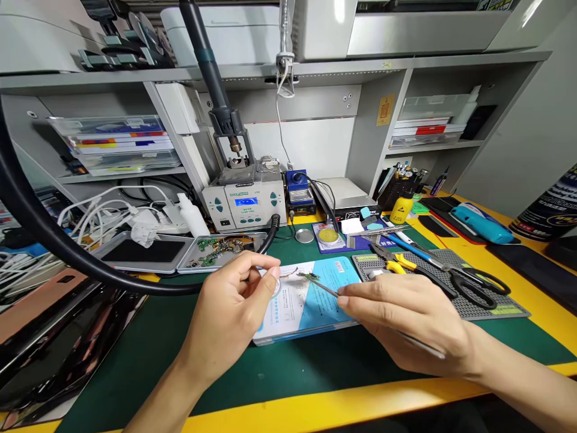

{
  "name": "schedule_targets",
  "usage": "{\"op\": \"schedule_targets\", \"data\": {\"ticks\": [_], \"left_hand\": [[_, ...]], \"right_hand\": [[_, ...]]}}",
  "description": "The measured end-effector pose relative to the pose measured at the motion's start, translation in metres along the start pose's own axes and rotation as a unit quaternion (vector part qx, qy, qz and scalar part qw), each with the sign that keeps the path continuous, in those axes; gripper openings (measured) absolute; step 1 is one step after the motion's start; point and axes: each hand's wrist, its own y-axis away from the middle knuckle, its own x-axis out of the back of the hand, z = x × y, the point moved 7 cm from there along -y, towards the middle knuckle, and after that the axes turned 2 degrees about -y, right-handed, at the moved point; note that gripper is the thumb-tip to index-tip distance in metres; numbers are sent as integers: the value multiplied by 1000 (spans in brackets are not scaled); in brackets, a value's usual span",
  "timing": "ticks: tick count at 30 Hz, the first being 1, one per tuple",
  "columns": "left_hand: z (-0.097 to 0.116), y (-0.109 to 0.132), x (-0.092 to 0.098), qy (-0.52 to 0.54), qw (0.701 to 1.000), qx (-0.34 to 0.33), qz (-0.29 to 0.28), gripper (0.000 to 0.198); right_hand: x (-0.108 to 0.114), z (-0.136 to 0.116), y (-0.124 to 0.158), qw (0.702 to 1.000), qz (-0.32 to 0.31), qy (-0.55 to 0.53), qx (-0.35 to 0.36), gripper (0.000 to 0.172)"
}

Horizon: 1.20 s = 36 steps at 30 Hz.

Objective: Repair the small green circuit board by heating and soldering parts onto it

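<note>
Tweezers on small green board, both hands over blue card

Left hand: thumb and forefinger pinched tight on the left end of the small green board. Right hand: fingers clamped around the tweezers, tips touching the board's right side. Board sits just above the blue-and-white card, mid green mat. Metal tray of loose boards is just beyond the left hand, with the rework station behind it. Scissors lie on the grey pad to the right. Black hose curves in from the left.
</note>
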Motion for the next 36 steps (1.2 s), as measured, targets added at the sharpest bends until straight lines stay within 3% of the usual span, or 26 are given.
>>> {"op": "schedule_targets", "data": {"ticks": [7,14,20,26,30,32,36], "left_hand": [[2,0,5,-20,999,-15,23,30],[5,-1,6,-26,999,-23,30,30],[6,2,8,-18,999,-20,30,29],[6,3,8,-22,999,-16,26,29],[6,3,8,-22,999,-20,28,28],[6,3,8,-21,999,-20,27,29],[6,3,8,-20,999,-20,26,30]], "right_hand": [[-12,-1,8,998,-51,9,23,37],[-12,-2,2,998,-52,-37,-3,27],[-10,4,3,996,-48,-47,-62,27],[-7,12,3,979,-21,-133,-152,27],[-9,26,4,942,-18,-176,-285,16],[-11,35,9,905,-17,-203,-374,13],[-19,48,22,812,-15,-287,-508,31]]}}
